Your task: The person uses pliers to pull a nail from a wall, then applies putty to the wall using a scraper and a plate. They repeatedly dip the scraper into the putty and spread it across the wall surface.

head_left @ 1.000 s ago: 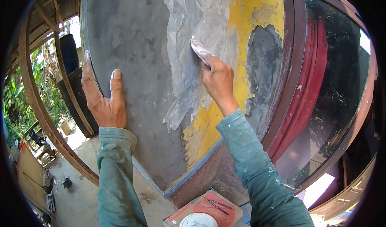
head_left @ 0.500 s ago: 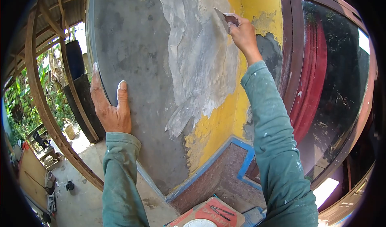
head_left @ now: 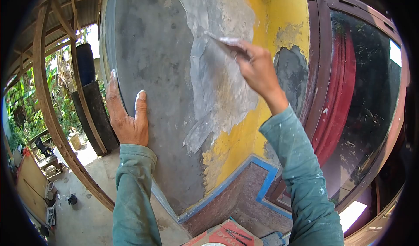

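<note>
My right hand (head_left: 261, 73) is closed on a putty knife (head_left: 221, 44), slightly smeared by motion, whose blade lies against the wall. Under and around it spreads a patch of pale grey putty (head_left: 224, 97), rough at its edges. Bare dark grey cement (head_left: 159, 71) covers the wall to the left of the patch. My left hand (head_left: 130, 123) rests at the wall's left edge, fingers stretched along the side and thumb flat on the face. White residue marks its fingertips.
Yellow paint (head_left: 240, 137) shows beside the patch, above a blue-edged ledge (head_left: 218, 189). A window with a red curtain (head_left: 338, 97) is on the right. Wooden posts (head_left: 41, 80) stand at left. Below lies a red-and-brown box (head_left: 224, 234) with pliers-like tools on it.
My right hand has swept the putty knife leftward and a little down across the putty. My left hand stays at the wall edge. The view has shifted slightly.
</note>
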Action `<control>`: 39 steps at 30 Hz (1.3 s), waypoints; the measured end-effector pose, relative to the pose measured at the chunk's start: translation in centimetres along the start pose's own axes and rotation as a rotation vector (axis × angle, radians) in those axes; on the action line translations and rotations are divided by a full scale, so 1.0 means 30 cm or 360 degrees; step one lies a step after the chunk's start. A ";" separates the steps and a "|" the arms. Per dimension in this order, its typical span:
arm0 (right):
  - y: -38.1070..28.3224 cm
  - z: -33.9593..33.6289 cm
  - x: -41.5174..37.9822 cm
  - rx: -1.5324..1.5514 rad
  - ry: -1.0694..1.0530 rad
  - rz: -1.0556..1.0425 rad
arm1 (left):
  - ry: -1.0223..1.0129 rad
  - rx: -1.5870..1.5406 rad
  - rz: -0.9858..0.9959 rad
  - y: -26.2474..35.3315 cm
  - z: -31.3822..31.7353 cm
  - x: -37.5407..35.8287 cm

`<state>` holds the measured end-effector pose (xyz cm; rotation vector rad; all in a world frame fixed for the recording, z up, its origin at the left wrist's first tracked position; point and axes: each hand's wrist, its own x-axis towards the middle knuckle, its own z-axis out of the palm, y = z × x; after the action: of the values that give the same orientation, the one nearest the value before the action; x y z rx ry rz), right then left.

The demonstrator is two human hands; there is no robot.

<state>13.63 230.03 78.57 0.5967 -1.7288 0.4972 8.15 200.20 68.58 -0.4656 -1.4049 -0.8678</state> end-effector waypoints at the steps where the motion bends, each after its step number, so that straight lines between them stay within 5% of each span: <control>1: 0.046 -0.021 0.117 -0.0050 0.0196 -0.0134 | -0.0001 -0.0008 0.0000 0.000 0.000 0.000; 5: 0.152 -0.063 0.461 -0.0331 0.0312 -0.0294 | 0.0018 -0.0075 0.0000 -0.005 0.004 0.004; 8: 0.194 -0.042 0.478 -0.0255 0.0029 -0.0471 | -0.0010 -0.0050 -0.0064 0.005 -0.004 0.008; 11: 0.215 -0.010 0.268 -0.0567 0.0083 -0.0210 | 0.0027 -0.0086 -0.0033 0.001 0.002 0.008; 20: 0.337 0.088 -0.283 -0.0322 0.0176 0.0176 | 0.0035 -0.0155 -0.0064 0.018 0.001 0.011; 26: 0.139 0.110 -0.621 -0.0204 -0.0232 0.0407 | 0.0033 -0.0145 -0.0092 0.016 0.001 0.012; 30: 0.183 -0.007 -0.430 -0.0102 -0.0230 0.0545 | 0.0028 -0.0054 -0.0096 0.000 0.003 0.006; 35: 0.415 -0.062 -0.019 -0.0264 0.0252 0.0368 | 0.0048 -0.0111 -0.0060 0.005 0.005 0.012; 39: 0.471 -0.010 -0.026 -0.0404 0.0254 0.0276 | 0.0034 -0.0170 -0.0053 0.021 0.000 0.014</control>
<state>5.13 241.32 77.63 0.2215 -1.6651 0.4250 8.60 200.49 69.10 -0.5140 -1.3545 -0.9754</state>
